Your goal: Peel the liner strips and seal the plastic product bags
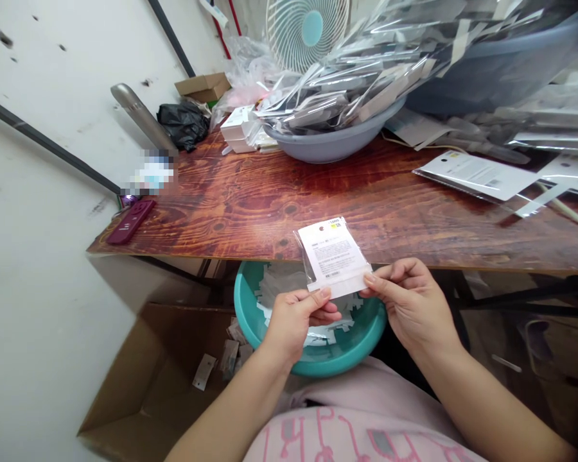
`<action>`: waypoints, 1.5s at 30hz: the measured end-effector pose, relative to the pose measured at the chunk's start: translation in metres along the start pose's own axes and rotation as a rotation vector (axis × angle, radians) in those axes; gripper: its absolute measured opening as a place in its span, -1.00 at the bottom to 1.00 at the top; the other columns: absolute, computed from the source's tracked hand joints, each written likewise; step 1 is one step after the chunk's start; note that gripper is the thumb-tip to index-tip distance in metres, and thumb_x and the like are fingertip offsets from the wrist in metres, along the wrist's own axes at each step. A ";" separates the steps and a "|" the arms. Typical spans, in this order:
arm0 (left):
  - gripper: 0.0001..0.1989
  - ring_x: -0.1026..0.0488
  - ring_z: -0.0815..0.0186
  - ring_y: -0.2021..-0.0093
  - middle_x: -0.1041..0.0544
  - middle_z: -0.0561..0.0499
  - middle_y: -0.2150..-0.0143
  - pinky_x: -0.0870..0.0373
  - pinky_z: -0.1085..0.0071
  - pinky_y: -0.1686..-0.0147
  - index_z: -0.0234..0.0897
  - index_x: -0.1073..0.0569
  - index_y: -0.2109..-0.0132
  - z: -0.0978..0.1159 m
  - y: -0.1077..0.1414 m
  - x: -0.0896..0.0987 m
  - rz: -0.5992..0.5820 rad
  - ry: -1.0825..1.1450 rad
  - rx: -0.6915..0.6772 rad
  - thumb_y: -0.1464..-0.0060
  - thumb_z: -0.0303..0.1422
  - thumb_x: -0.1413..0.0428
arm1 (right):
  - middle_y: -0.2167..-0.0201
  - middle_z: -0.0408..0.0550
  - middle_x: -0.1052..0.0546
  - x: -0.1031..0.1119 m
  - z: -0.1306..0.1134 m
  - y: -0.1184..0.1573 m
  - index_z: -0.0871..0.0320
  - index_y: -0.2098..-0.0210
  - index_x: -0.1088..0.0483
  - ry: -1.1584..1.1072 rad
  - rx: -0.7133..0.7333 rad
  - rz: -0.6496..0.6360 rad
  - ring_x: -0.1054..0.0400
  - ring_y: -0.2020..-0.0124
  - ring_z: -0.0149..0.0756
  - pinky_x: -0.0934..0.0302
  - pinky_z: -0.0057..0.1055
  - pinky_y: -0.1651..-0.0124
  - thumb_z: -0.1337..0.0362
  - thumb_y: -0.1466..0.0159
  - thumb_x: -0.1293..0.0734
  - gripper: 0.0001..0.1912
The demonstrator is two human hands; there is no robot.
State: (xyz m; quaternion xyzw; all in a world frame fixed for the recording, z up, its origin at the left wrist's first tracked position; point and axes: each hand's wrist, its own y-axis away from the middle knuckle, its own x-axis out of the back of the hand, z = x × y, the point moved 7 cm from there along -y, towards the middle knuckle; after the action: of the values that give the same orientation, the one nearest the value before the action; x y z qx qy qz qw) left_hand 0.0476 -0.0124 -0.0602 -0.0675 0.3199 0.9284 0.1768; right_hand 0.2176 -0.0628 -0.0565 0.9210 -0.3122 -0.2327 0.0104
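A small clear packet with a white printed card is held between both hands, over the table's front edge and the teal basin. My left hand pinches its lower left corner between thumb and fingers. At the lower right corner, the thumb and fingertips of my right hand are closed on the same packet. A white strip runs along the packet's bottom edge. Beneath it, the teal basin holds many white and clear pieces.
On the wooden table stand a heaped grey-blue basin, a white box and a fan. Flat packets lie right, a dark red phone left. A cardboard box with small packets is below left.
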 end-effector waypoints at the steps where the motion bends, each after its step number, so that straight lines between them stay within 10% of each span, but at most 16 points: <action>1: -0.72 -0.51 0.33 0.55 -0.53 -0.04 0.57 -0.47 0.46 0.45 -0.42 -0.51 0.53 0.001 0.000 0.000 0.003 -0.009 -0.006 0.16 -0.23 -0.30 | 0.56 -0.27 -0.46 -0.001 -0.001 0.000 0.11 0.48 -0.10 0.050 0.011 -0.019 -0.40 0.59 -0.40 -0.32 -0.46 0.45 0.30 0.06 -0.51 -0.56; 4: -0.72 -0.51 0.31 0.55 -0.52 -0.02 0.59 -0.48 0.43 0.44 -0.41 -0.51 0.55 0.005 0.002 0.003 0.038 -0.060 -0.055 0.16 -0.23 -0.29 | 0.50 -0.21 -0.43 0.000 -0.021 0.002 0.08 0.40 -0.17 0.397 0.199 -0.012 -0.38 0.52 -0.36 -0.32 -0.39 0.42 0.24 -0.02 -0.46 -0.65; 7: -0.73 -0.50 0.30 0.53 -0.51 -0.01 0.58 -0.48 0.39 0.42 -0.37 -0.53 0.53 0.014 0.007 0.005 0.069 -0.179 -0.176 0.11 -0.22 -0.26 | 0.36 -0.08 -0.41 -0.018 -0.063 0.018 0.08 0.25 -0.31 0.859 0.691 -0.025 -0.34 0.34 -0.26 -0.29 -0.28 0.28 0.27 -0.05 -0.44 -0.70; 11: -0.75 -0.45 0.35 0.49 -0.49 0.02 0.56 -0.38 0.45 0.43 -0.31 -0.54 0.52 0.035 0.024 -0.005 0.058 -0.591 -0.561 -0.06 -0.32 -0.13 | 0.24 0.02 -0.41 -0.068 -0.076 0.041 0.12 0.18 -0.39 1.126 1.066 -0.487 -0.26 0.20 -0.18 -0.18 -0.18 0.11 0.35 -0.13 -0.36 -0.77; 15: -0.76 -0.44 0.38 0.44 -0.50 0.01 0.50 -0.34 0.48 0.42 -0.31 -0.53 0.47 0.057 0.044 -0.014 0.099 -0.820 -0.957 -0.05 -0.55 -0.01 | 0.30 -0.01 -0.45 -0.090 -0.071 0.049 0.17 0.27 -0.41 1.095 1.075 -0.768 -0.24 0.28 -0.28 -0.12 -0.27 0.21 0.46 -0.22 -0.25 -0.85; 21: -0.68 -0.51 0.38 0.27 -0.58 0.00 0.30 -0.42 0.51 0.23 -0.25 -0.51 0.19 0.070 0.063 -0.016 0.188 -0.947 -1.299 -0.01 -0.66 0.01 | 0.27 -0.02 -0.51 -0.097 -0.076 0.048 0.19 0.23 -0.43 1.052 1.062 -0.866 -0.28 0.27 -0.30 -0.06 -0.30 0.23 0.39 -0.24 -0.28 -0.88; 38: -0.78 -0.32 0.41 0.51 -0.40 0.04 0.55 -0.22 0.49 0.49 -0.30 -0.41 0.47 0.065 0.059 -0.021 0.171 -1.076 -1.297 -0.11 -0.53 0.01 | 0.47 -0.10 -0.33 -0.126 -0.069 0.038 0.20 0.52 -0.30 1.272 1.029 -1.135 -0.07 0.35 -0.32 0.04 -0.32 0.25 0.37 -0.26 -0.25 -0.79; 45: -0.78 -0.41 0.39 0.46 -0.48 0.02 0.50 -0.33 0.49 0.43 -0.26 -0.47 0.43 0.070 0.058 -0.018 0.183 -1.026 -1.171 -0.09 -0.54 0.01 | 0.37 -0.06 -0.36 -0.121 -0.071 0.028 0.17 0.42 -0.33 1.032 0.829 -1.212 -0.18 0.26 -0.32 -0.11 -0.35 0.19 0.37 -0.29 -0.21 -0.85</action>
State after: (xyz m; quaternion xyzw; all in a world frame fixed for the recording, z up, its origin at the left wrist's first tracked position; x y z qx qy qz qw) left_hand 0.0416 -0.0165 0.0321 0.3140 -0.3393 0.8720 0.1610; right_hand 0.1476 -0.0242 0.0623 0.8475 0.2123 0.3761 -0.3085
